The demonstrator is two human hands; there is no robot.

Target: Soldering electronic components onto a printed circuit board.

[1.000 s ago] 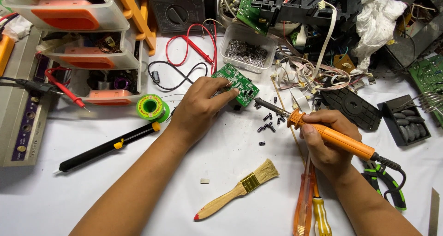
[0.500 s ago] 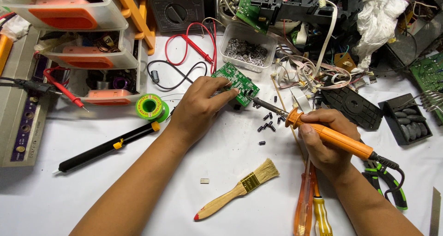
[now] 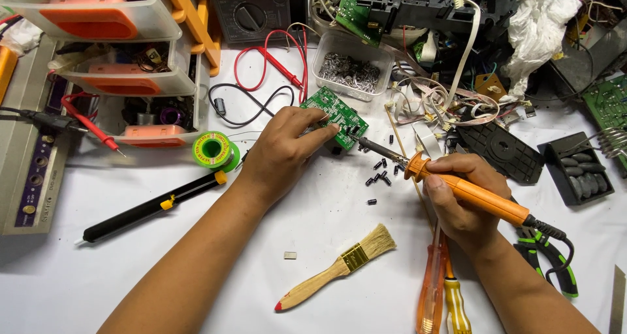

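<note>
White cloth covers the worktop (image 3: 326,210), and clutter crowds its far edge: clear plastic drawers with orange fronts (image 3: 124,79) at the far left corner, a grey multimeter (image 3: 251,11) with red and black leads beside them, and a heap of wires, dark casings and circuit boards toward the far right corner.

Near the middle, slightly toward the far edge, lies a small green circuit board (image 3: 336,115). The left hand (image 3: 287,154) rests on it, fingers curled over its near left side and pressing it down. The right hand (image 3: 460,200) is closed in a pen-like grip around the orange handle of a soldering iron (image 3: 470,193), whose dark metal tip reaches leftward to the board's right edge; whether the tip actually touches the board cannot be told. Small black components (image 3: 382,174) lie scattered on the cloth between the two hands.

A clear tub of metal parts (image 3: 353,69) stands just behind the board. A green spool of solder (image 3: 215,151) sits left of the left hand, with a black desoldering pump (image 3: 147,210) lying slantwise below it. Toward the near edge lie a wooden brush (image 3: 336,269), an orange screwdriver (image 3: 431,288) and a yellow one, and green-handled pliers (image 3: 552,265) near the right wrist
</note>
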